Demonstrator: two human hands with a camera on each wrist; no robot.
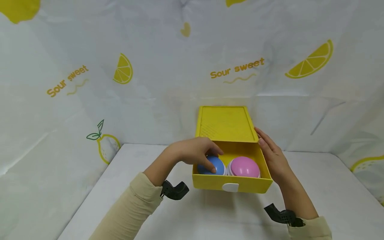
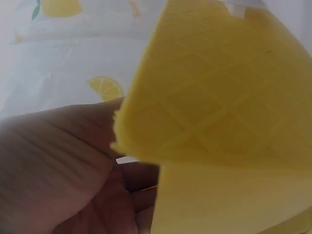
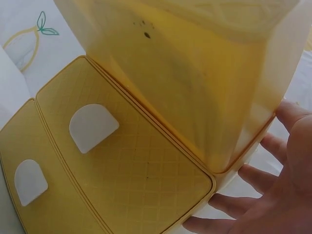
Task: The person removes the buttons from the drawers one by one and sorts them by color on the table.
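A yellow drawer (image 1: 207,182) with a white tab stands pulled out of a yellow drawer box (image 1: 226,123). Inside it, side by side, sit a blue round domed thing (image 1: 220,165) with a white rim and a similar pink one (image 1: 244,166). My left hand (image 1: 196,150) reaches over the drawer's left wall and grips the blue one, thumb in front, fingers behind. In the left wrist view the drawer's front (image 2: 219,97) hides what that hand holds. My right hand (image 1: 273,161) rests against the box's right side, fingers (image 3: 258,178) straight and spread.
Below the pulled-out drawer, two shut drawers with white tabs (image 3: 92,127) show in the right wrist view. The box stands on a white table (image 1: 168,206), near a white backdrop (image 1: 168,116) printed with lemons. Black wrist mounts (image 1: 175,191) sit on both forearms.
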